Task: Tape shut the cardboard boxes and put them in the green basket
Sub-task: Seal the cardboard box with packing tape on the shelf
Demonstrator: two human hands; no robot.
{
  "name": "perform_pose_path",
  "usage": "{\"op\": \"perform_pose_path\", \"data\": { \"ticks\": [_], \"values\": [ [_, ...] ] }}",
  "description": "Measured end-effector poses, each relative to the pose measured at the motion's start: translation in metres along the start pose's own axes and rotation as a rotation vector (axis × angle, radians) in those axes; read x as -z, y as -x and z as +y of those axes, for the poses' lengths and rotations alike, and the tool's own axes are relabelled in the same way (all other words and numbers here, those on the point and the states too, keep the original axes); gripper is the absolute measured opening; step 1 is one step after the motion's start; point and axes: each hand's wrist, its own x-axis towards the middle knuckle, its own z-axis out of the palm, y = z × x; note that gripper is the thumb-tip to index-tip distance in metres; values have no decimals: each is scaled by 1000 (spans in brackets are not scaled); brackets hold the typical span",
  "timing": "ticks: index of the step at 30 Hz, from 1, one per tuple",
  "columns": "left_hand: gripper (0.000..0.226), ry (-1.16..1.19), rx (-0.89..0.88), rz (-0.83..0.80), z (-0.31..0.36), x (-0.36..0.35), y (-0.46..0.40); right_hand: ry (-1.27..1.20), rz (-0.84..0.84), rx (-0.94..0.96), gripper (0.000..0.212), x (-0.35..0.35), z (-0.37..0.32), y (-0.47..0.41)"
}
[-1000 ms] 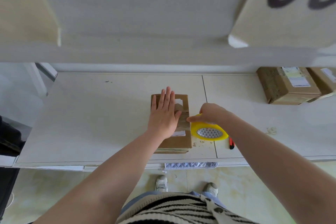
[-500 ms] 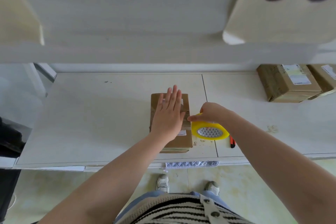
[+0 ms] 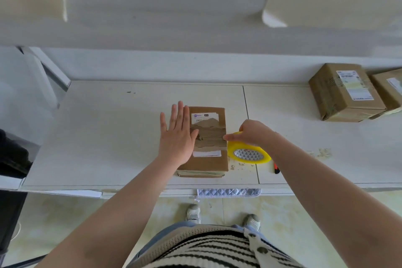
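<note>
A person standing at a pale worktop seals a small flat brown cardboard box lying near the worktop's front edge. The left hand, fingers straight and close together, lies flat over the box's left edge, its palm on the lid and its fingertips reaching past the far corner. The right hand curls over a yellow-cored roll of clear packing tape touching the box's right side, thumb and forefinger pinched at the box's right edge, where a band of tape appears to cross the lid.

The step in hand looks to be laying and smoothing a strip across the lid. Doing it well likely means keeping the flat left palm bearing down so the box cannot slide on the smooth worktop, drawing the roll away from the box with steady tension, and pressing the strip from the middle outward so no bubble or wrinkle lifts it. Carrying the tape down over the box's right wall before cutting should help the seal hold.

A small red-and-black tool, perhaps a cutter, lies just right of the roll. Two more brown cardboard boxes with white labels sit well to the right of the box being taped, against the back wall. The green basket is not in view, so the drop-off remains ahead.
</note>
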Motion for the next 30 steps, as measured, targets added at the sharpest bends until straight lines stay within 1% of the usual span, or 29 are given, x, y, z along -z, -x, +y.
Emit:
{"op": "perform_pose_path", "data": {
  "ticks": [2,4,6,7,9,12,16,17,21,24,27,30],
  "values": [
    [69,19,39,24,3,6,-1,21,-6,5,64,2,1,0],
    [68,138,-8,89,20,15,-5,35,-10,-2,67,6,4,1],
    [67,232,-84,93,39,18,-7,45,-6,-13,69,7,8,2],
    [66,222,-107,67,45,15,-5,48,-2,-13,70,7,8,2],
    [67,126,-119,9,45,6,-3,35,6,-1,70,3,5,2],
    [69,102,-60,-2,39,0,-3,-10,3,15,68,1,2,1],
    [76,218,183,-57,42,0,-2,-48,11,28,67,-2,0,4],
    [78,237,216,-67,40,-1,-1,-57,24,49,67,-5,-1,5],
    [89,347,202,-94,32,1,0,-101,98,130,62,-3,1,11],
    [96,455,205,-95,21,6,1,-104,99,199,57,10,-5,17],
    [95,594,203,-122,0,8,0,-124,55,292,50,26,-23,22],
    [88,714,218,-141,-20,9,1,-191,-69,390,44,50,-39,30]
  ]
}}
